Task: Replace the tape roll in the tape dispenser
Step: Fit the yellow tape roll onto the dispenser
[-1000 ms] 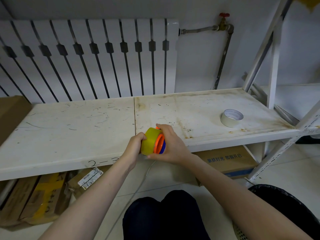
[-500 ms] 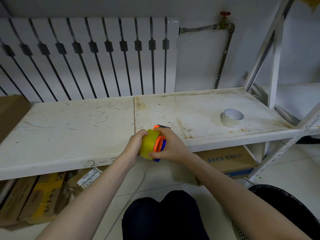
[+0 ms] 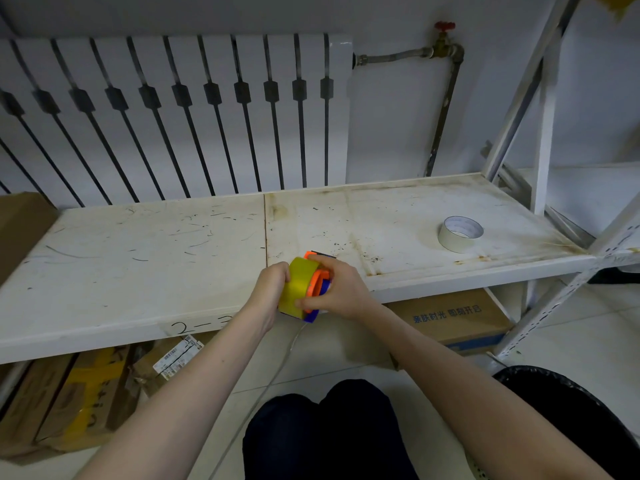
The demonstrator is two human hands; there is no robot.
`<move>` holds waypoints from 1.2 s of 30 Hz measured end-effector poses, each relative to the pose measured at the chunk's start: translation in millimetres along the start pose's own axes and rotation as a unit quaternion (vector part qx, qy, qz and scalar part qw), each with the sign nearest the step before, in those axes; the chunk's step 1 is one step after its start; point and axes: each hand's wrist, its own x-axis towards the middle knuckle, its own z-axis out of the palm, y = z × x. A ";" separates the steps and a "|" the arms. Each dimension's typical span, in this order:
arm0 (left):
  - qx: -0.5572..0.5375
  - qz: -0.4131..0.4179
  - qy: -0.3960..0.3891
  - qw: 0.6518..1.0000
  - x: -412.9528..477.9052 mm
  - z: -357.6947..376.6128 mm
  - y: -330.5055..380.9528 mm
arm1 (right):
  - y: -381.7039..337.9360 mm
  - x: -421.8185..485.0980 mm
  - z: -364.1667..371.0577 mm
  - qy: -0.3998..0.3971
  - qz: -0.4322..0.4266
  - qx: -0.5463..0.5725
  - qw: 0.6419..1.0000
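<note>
A yellow tape roll [image 3: 297,287] sits against an orange and blue tape dispenser [image 3: 318,289], both held just above the front edge of the white shelf [image 3: 138,258]. My left hand [image 3: 268,292] grips the yellow roll from the left. My right hand [image 3: 337,289] wraps around the dispenser from the right, thumb under it and fingers over its top. Most of the dispenser is hidden by my right hand. A second roll of white tape [image 3: 460,233] lies flat on the shelf at the right, apart from both hands.
A radiator [image 3: 180,116] and a pipe with a red valve [image 3: 445,27] stand behind the shelf. Cardboard boxes [image 3: 453,317] lie under it, more boxes at the lower left [image 3: 69,393]. A black-lined bin [image 3: 568,410] sits at the lower right. Shelf uprights [image 3: 543,140] rise at the right.
Both hands have stayed at the shelf's front edge. The roll and dispenser have tilted and shifted slightly down and left, with my right fingers now further over the dispenser's top.
</note>
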 end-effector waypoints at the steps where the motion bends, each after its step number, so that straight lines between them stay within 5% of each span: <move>1: -0.002 -0.001 0.004 1.000 -0.5 0.1 -0.2 | 1.0 2.5 0.4 -0.004 0.021 0.030 0.999; 5: 0.001 0.001 -0.015 1.000 -4.3 -1.2 2.0 | 0.0 10.5 -0.6 -0.026 0.072 0.106 0.991; 9: 0.008 -0.016 -0.036 0.999 -4.7 -1.3 8.6 | -7.5 9.3 0.4 -0.054 0.076 0.070 0.993; 16: 0.013 -0.008 -0.025 1.000 -4.8 -2.4 6.0 | -13.0 -10.8 5.8 0.017 -0.095 -0.137 0.986; 36: 0.014 -0.006 -0.001 1.000 -13.2 2.1 11.7 | -8.5 5.4 -0.3 0.005 -0.005 0.006 1.000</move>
